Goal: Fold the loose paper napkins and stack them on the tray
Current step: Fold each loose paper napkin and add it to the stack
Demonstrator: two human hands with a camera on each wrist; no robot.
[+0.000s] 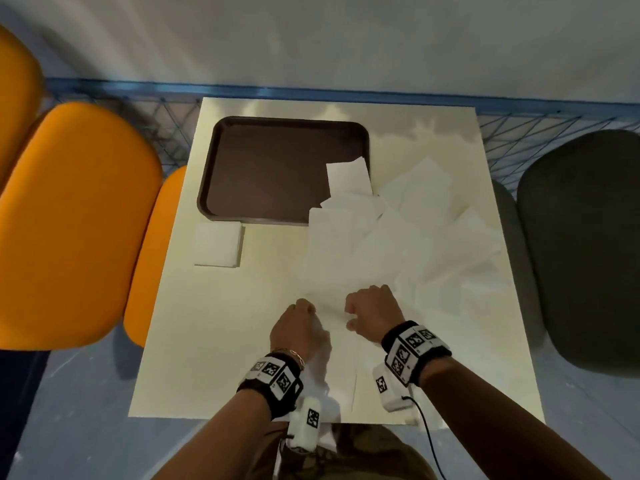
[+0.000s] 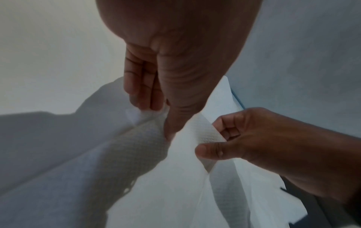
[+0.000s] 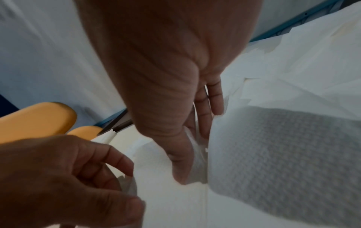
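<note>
— How many trays and folded napkins?
— One brown tray (image 1: 270,168) at the table's (image 1: 214,341) far left corner. One folded napkin square (image 1: 218,244) lies just outside the tray's near left corner, on the table.
— And the loose napkins?
— A white overlapping heap (image 1: 408,237) spreads over the table's right half, one sheet lapping over the tray's near right corner. They blend together, so I cannot count them.
— The hands?
— Two. The left hand (image 1: 298,327) and the right hand (image 1: 372,311) each pinch the same napkin (image 1: 332,327) near the table's near edge, fingers curled.
— Any writing?
— Only black-and-white coded squares on both wristbands (image 1: 412,351); nothing readable.
</note>
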